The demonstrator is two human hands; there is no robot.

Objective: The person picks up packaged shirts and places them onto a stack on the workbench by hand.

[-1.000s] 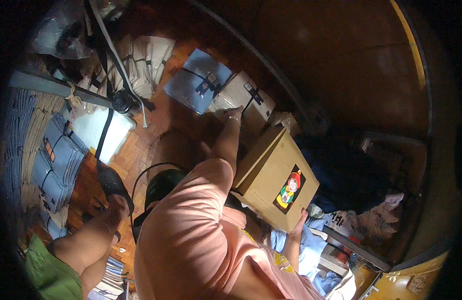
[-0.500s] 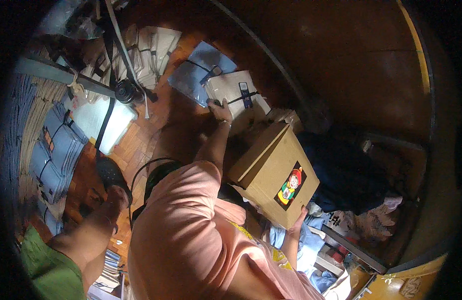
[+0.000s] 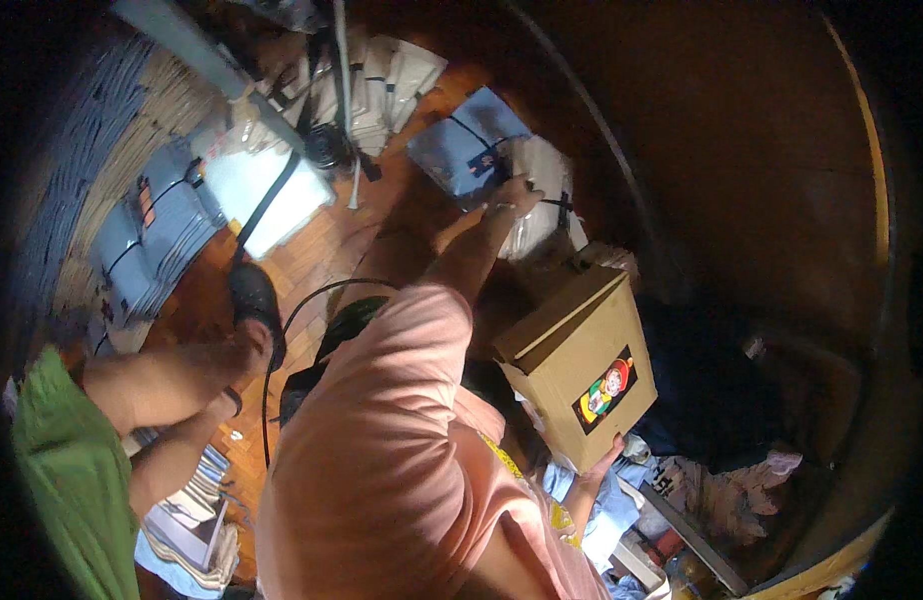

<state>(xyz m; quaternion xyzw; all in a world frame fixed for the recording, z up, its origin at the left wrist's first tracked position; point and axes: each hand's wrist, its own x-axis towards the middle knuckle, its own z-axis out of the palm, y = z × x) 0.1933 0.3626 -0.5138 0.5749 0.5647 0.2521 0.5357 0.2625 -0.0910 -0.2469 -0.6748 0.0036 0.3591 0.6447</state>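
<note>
My left hand [image 3: 519, 197], on the arm with the pink sleeve, is closed on the left edge of a cream fabric pack [image 3: 550, 178] bound with a dark strap. The pack is slightly blurred, and some of my fingertips are hidden. Just to its left lies a blue pack [image 3: 464, 145], also in clear plastic with a dark band. My right hand [image 3: 608, 457] grips the lower edge of a brown cardboard box [image 3: 572, 420], which is tilted. A cartoon figure in a red cap decorates the box side. Its upper flap stands partly raised.
Another person's leg in green shorts [image 3: 67, 480] and a dark sandal [image 3: 254, 295] are at left. Stacked blue packs [image 3: 172, 215] and cream packs [image 3: 382, 85] lie beyond. Dark cloth [image 3: 702, 390] is heaped right of the box. A strap [image 3: 267, 200] hangs at upper left.
The view has swung, so most things sit farther right. My left hand has closed further over the cream pack, which now looks narrower and tilted. The box stays in my right hand.
</note>
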